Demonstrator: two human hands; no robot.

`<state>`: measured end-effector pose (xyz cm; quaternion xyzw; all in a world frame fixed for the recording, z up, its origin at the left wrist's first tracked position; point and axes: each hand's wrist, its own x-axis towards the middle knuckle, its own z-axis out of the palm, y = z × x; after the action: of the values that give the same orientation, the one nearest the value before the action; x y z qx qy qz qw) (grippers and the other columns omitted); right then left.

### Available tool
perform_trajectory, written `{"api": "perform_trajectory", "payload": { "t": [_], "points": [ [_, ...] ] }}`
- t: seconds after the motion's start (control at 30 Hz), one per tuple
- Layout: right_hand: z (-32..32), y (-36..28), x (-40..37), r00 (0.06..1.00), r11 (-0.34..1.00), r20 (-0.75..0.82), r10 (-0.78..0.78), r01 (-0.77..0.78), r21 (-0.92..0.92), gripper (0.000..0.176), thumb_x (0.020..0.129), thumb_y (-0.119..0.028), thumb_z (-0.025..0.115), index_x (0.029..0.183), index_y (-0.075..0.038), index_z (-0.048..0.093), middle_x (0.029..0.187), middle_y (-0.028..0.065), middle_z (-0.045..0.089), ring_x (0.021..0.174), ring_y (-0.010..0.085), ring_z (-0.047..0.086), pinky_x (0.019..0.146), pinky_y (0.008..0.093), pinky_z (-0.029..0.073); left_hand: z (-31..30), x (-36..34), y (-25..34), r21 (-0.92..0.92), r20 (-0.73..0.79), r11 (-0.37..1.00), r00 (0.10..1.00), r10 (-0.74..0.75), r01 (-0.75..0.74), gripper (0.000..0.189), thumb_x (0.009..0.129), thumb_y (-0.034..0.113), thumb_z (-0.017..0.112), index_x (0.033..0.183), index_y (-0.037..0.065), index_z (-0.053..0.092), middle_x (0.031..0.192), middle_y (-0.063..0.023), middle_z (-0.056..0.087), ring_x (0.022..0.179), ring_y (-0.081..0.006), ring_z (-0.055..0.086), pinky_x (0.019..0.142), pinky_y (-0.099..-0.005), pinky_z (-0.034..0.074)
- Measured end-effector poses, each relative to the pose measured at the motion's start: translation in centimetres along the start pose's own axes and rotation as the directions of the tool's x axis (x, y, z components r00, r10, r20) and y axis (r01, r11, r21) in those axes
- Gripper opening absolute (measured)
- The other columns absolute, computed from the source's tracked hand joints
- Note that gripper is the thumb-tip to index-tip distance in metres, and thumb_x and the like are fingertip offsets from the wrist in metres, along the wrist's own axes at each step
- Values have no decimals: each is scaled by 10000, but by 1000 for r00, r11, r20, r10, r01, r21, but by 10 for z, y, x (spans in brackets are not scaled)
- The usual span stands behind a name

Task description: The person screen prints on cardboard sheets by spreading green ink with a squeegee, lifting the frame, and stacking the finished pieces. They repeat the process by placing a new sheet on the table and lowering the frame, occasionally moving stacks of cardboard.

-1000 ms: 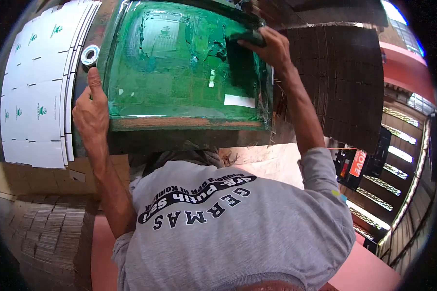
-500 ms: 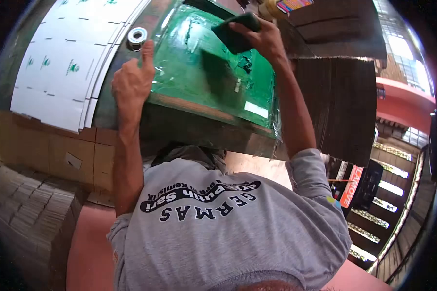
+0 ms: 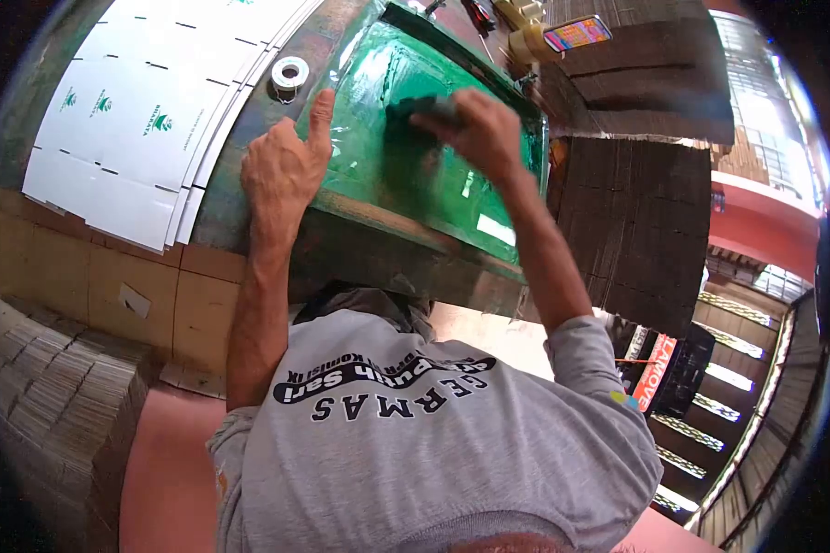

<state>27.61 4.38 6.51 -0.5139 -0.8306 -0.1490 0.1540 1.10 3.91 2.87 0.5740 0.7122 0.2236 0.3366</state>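
My right hand [image 3: 484, 129] grips a dark squeegee [image 3: 413, 118], blurred by motion, low over the green mesh of a printing screen [image 3: 369, 170]. Glossy green ink streaks the upper left of the mesh, and a small white patch marks its near right corner. At the screen's left edge sits my left hand [image 3: 286, 170], fingers curled at the frame and thumb stretched out along it. Its fingertips are hidden beneath the hand.
White printed cardboard sheets [image 3: 129, 111] lie stacked on the left of the table, near a tape roll [image 3: 290, 74]. Dark boards [image 3: 632, 203] stand to the right. A phone [image 3: 577, 33] rests by yellowish containers [image 3: 530, 41] at the back. Bundled cardboard [image 3: 55, 396] is piled on the floor, lower left.
My right hand has brought the squeegee down and toward me, from raised above the screen to low over the mesh. My left hand keeps its place at the frame; the view has shifted slightly.
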Motion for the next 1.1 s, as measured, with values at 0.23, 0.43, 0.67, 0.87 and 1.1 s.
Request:
{"api": "perform_trajectory", "payload": {
  "t": [0.23,0.43,0.67,0.87,1.1],
  "points": [
    [37,70,96,970,963,181,160,-194,186,490,739,-570,786,931,-123,729,796,94,702,746,272,698,682,380,542,1,1,-2,-21,-15,1000,1000,-18,18,962,895,793,324,976,-85,709,957,-360,661,976,-512,644,885,-556,500],
    [43,38,103,974,998,225,22,-33,47,531,752,-597,765,844,-83,669,756,93,659,741,296,672,630,404,532,1,2,-1,-6,46,1000,999,-24,24,937,902,780,342,988,-78,707,934,-364,658,960,-503,648,869,-555,501],
    [12,27,57,955,898,68,-289,245,366,386,733,-372,865,811,-71,636,726,52,553,652,212,602,577,344,506,5,3,-4,-30,-2,999,1000,-15,14,947,901,786,344,982,-87,704,919,-359,660,944,-505,649,864,-555,499],
    [28,83,73,974,930,210,88,-156,333,414,809,-440,790,958,-59,724,742,69,692,691,159,673,651,326,518,6,2,-3,-35,-25,999,1000,-11,10,984,895,800,326,1035,-101,695,961,-368,654,981,-503,641,881,-544,498],
    [42,64,55,997,1000,71,21,-22,20,515,755,-560,779,783,-68,632,718,81,615,680,271,646,624,389,509,1,5,-2,-18,76,998,995,-60,62,1011,886,813,317,1074,-110,683,994,-368,654,1023,-496,634,921,-532,486]
  ]
}}
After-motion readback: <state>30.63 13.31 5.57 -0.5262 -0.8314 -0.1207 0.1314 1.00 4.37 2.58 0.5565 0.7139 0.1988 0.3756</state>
